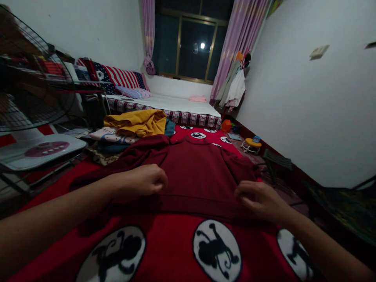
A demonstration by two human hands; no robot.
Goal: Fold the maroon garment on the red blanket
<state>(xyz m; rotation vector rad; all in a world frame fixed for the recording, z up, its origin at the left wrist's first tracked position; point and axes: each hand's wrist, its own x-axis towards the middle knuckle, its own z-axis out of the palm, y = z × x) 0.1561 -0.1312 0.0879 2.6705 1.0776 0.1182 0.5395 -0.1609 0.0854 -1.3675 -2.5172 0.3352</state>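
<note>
A dark red long-sleeved sweatshirt lies spread on a red blanket, its hem band toward me and its neckline at the far end. Over the left part of the sweatshirt is my left hand, fingers curled in and thumb close to them. My right hand is at the right side of the garment near the hem, also with bent fingers. The fingertips of both hands are partly hidden, so whether cloth is pinched in them does not show. Round white patches with black monkey figures mark the blanket.
Folded clothes, with a mustard-yellow garment on top, are piled at the far left of the sweatshirt. A fan stands at left. Beyond is a bed under a window. A yellow stool and a dark chair are at right.
</note>
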